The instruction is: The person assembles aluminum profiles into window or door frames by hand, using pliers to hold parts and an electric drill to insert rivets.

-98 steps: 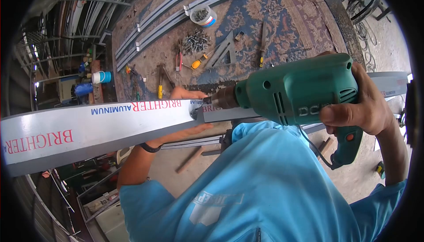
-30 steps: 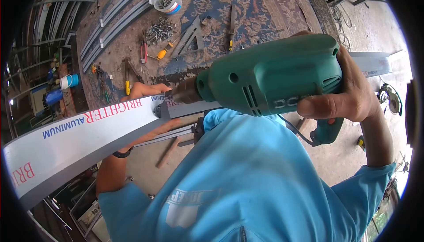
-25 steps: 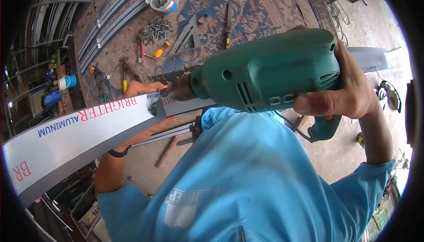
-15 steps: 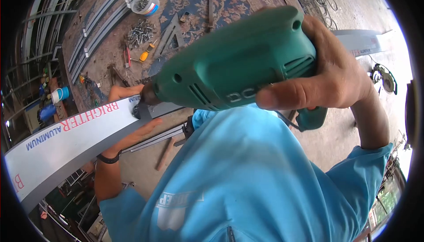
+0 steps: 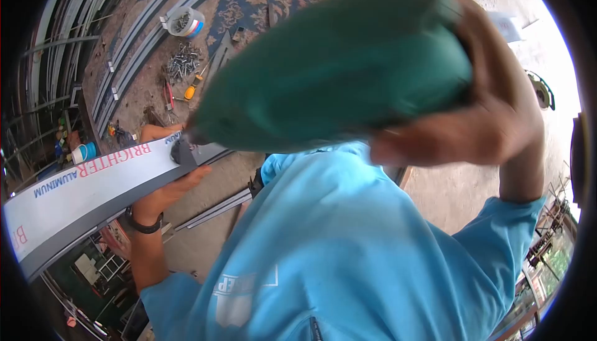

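Bench [image 5: 146, 86] ahead, bar [image 5: 112, 182] slanting in front, and the green drill [image 5: 336, 79] is nose-up to the metal!
The right hand [image 5: 472, 123] is wrapped round the drill, all blur, and whether the tip touches the bar, I can't tell; the left hand [image 5: 168, 195] grips the bar by both edges, just beside that nose, and over on the bench sit a tub [image 5: 194, 25], a yellow-handled screwdriver [image 5: 190, 91] and a heap of screws [image 5: 183, 62].
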The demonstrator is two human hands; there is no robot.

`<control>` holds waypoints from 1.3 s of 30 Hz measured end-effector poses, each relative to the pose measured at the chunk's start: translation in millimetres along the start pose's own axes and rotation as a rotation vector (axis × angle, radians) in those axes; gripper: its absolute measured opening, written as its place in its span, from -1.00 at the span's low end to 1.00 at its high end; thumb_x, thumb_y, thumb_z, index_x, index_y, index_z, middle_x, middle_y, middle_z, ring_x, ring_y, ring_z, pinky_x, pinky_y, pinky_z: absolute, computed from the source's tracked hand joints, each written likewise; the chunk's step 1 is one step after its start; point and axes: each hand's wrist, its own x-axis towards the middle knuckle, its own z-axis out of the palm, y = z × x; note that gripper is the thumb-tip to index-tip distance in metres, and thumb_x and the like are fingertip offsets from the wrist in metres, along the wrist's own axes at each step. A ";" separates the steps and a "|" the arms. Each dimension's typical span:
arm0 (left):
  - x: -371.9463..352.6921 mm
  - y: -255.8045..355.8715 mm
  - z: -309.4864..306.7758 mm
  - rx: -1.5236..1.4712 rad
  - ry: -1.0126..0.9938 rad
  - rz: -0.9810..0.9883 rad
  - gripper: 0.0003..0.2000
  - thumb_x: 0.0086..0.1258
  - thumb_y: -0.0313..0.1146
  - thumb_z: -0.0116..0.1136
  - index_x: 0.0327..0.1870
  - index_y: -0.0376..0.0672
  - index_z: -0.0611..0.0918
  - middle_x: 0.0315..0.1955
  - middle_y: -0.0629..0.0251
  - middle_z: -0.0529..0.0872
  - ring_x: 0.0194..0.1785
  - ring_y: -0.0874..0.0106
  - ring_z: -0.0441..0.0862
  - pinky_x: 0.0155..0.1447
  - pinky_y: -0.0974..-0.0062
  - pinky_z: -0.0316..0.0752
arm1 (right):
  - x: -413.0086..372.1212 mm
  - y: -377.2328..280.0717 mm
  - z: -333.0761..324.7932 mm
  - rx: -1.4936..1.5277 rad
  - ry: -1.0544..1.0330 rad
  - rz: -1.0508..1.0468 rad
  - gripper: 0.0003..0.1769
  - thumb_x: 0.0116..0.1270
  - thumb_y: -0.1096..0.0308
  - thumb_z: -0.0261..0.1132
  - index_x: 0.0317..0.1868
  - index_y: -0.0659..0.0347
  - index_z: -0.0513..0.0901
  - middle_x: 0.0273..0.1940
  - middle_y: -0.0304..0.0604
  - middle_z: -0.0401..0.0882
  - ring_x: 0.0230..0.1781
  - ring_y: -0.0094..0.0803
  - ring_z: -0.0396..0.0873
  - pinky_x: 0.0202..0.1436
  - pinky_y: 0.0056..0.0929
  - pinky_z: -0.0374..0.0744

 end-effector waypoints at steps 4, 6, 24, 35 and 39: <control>-5.7 -5.9 5.1 -0.079 0.062 -0.036 -0.34 0.14 -0.17 0.68 0.03 -0.23 0.40 -0.03 0.16 0.64 0.02 0.39 0.61 0.16 0.39 0.52 | -74.6 -5.5 -37.9 0.159 0.122 0.197 0.05 -0.19 0.24 0.75 0.32 0.50 0.49 0.11 0.08 0.66 0.04 -0.20 0.70 0.11 -0.29 0.66; -7.5 -5.4 5.2 -0.121 0.072 -0.046 -0.35 0.12 -0.23 0.70 0.08 -0.27 0.48 0.02 0.14 0.66 0.07 0.35 0.65 0.18 0.38 0.55 | -128.6 1.4 -37.8 0.363 0.366 0.435 0.09 -0.23 0.19 0.74 0.32 0.52 0.47 0.09 0.02 0.64 0.03 -0.27 0.67 0.09 -0.35 0.63; -19.3 6.8 -0.8 0.106 0.240 0.040 -0.45 0.06 0.02 0.65 -0.09 -0.21 0.72 -0.17 0.04 0.76 -0.09 0.07 0.75 0.02 0.17 0.61 | -63.7 504.9 76.3 1.071 0.746 0.520 -0.44 0.40 0.01 0.36 0.23 0.25 0.63 0.01 0.04 0.74 0.04 -0.08 0.71 0.09 -0.06 0.68; 26.1 36.7 -21.5 -0.651 0.534 0.637 -0.53 0.29 -0.31 0.45 0.12 -0.23 0.47 -0.30 0.36 0.60 -0.33 0.54 0.60 -0.26 0.47 0.48 | -43.0 391.4 97.9 -0.653 0.730 0.459 -0.47 0.41 0.13 0.34 0.27 0.29 0.63 0.14 0.21 0.69 0.20 0.11 0.61 0.25 0.00 0.53; -28.4 30.7 -127.0 -0.941 0.500 0.605 -0.49 0.39 -0.20 0.39 0.21 -0.24 0.44 -0.24 0.31 0.57 -0.33 0.53 0.58 -0.26 0.47 0.54 | -48.6 294.0 174.2 -0.763 0.583 0.403 -0.60 0.39 0.25 0.36 0.12 0.35 0.68 0.00 0.19 0.74 0.05 0.08 0.67 0.14 -0.06 0.57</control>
